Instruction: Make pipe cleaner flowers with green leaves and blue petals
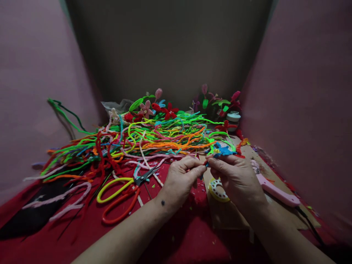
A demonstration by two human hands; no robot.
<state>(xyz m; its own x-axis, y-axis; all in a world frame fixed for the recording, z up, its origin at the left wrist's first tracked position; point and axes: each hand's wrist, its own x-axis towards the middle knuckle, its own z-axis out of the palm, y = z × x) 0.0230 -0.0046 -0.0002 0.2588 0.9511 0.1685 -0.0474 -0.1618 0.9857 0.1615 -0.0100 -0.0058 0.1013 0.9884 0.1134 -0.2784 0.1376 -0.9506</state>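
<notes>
My left hand (181, 179) and my right hand (236, 179) meet over the table, thumbs and forefingers pinched together. Between their fingertips runs a short bit of blue pipe cleaner. It seems to belong to the blue pipe-cleaner flower (224, 150), which has a yellow centre and rests just above my right fingers. My hands partly hide the stem. To the left of my left hand lie scissors (141, 178) with one yellow and one red handle loop. A round, yellow-edged piece with a dotted white ring (219, 190) sits below my right hand, partly covered by it.
A heap of coloured pipe cleaners (165, 135) spreads behind my hands, with finished flowers (169, 110) at its back. On the right, a pink-handled tool (280, 191) with a black cord lies on a cardboard sheet (228, 214). A white-lidded jar (233, 117) stands behind. Pink panels flank both sides.
</notes>
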